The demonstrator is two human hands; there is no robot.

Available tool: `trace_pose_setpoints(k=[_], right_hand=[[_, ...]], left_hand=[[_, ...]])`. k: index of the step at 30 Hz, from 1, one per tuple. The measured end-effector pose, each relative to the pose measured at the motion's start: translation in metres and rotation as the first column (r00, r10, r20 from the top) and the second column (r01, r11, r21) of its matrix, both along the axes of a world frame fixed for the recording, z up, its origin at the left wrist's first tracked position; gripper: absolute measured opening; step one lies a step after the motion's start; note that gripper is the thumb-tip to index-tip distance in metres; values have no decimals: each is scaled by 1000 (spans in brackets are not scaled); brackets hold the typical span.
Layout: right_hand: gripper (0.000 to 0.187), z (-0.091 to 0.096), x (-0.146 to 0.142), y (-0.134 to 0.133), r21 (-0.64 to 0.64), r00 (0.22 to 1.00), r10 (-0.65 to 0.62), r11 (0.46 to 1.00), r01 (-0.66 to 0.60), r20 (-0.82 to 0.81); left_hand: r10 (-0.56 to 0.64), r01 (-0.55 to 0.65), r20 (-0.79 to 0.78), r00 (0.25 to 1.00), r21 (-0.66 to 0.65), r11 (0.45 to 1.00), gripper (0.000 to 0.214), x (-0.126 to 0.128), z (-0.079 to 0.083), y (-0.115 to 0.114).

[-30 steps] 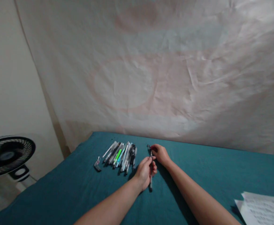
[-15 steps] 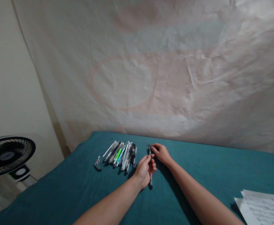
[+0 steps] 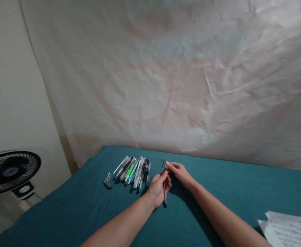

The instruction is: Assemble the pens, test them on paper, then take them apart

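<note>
My left hand (image 3: 157,188) is closed around a slim grey pen (image 3: 165,198), whose dark lower end sticks out below the fingers. At the pen's upper end, my right hand (image 3: 178,171) pinches with thumb and fingertips; the small part between them is hard to make out. Just beyond the fingertips, a small clear and dark piece (image 3: 162,162) that looks like a pen cap lies on the cloth. Left of my hands, several pens (image 3: 133,173) lie side by side in a loose row, among them a bright green one (image 3: 129,171).
A teal cloth (image 3: 70,209) covers the surface. A small dark and pale object (image 3: 107,181) lies left of the pens. Sheets of paper with writing (image 3: 292,228) are at the right front. A black fan (image 3: 11,171) stands at the left, and a pale sheet (image 3: 191,85) hangs behind.
My right hand has come in from beside the small cap-like piece to the pen's upper end. The pen stays in my left hand.
</note>
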State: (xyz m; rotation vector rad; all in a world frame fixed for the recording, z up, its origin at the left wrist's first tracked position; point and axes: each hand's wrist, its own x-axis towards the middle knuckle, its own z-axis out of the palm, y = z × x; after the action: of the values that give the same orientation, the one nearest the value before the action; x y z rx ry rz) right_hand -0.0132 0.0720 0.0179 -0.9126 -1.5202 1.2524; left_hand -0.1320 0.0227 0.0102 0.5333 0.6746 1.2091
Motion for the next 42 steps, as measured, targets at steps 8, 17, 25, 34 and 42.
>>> trace_pose_setpoints(k=[8,17,25,34,42], right_hand=[[35,-2,5,3,-67,999,30,997,-31,-19],[34,-8,9,8,-118,996,-16,993,5,-91],[30,-8,13,9,-127,988,77,987,-94,-133],[36,-1,11,4,-143,979,108,981,-133,-172],[33,-4,10,4,-152,991,56,985,-75,-125]], left_hand=[[-14,15,-73,997,10,1000,21,4,5,-4],[19,-16,-160,987,23,1000,21,6,0,-2],[-12,12,-183,983,-2,1000,16,6,1,-2],[-18,18,-191,981,-3,1000,20,5,3,-4],[-47,47,-198,979,-1,999,18,5,3,-5]])
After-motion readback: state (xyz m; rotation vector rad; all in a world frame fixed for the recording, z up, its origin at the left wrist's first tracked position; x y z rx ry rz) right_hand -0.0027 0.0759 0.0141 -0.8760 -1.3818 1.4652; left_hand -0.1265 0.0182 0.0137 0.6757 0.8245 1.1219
